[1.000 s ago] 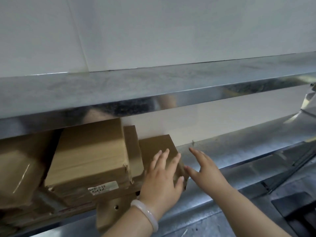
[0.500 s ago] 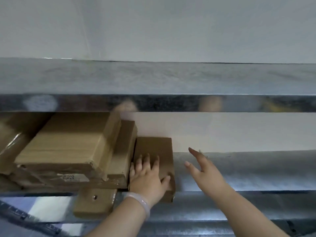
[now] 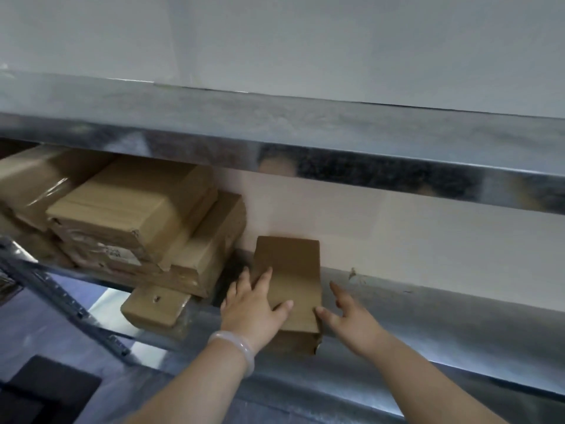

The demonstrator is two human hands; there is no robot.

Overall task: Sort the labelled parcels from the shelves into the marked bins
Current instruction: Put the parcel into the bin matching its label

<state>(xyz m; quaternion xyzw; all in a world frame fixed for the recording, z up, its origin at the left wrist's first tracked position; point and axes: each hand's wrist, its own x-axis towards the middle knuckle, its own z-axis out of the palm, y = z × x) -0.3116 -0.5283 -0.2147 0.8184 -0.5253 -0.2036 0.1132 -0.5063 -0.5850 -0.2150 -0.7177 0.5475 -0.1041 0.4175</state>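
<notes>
Holding: the left hand [image 3: 253, 304] lies flat on top of the small box [image 3: 289, 270], on its left part, with the fingers straight and a little spread and the thumb across the top face.
Right hand: the right hand [image 3: 350, 321] is spread wide; the thumb tip touches the near right corner of the box, and the other fingers are just beside its right side.
Box place: on the lower shelf [image 3: 428, 313], right of the stack of boxes [image 3: 137, 215], with a dark gap between them.
Box direction: the long axis runs from the shelf's front edge toward the wall [image 3: 397, 234]. The near short end faces the person, at the front edge. Whether the far end touches the wall is not clear.
Wrist: a pale bracelet [image 3: 235, 347] is on the left wrist.
Above: the upper shelf [image 3: 305, 133] is shiny metal.
</notes>
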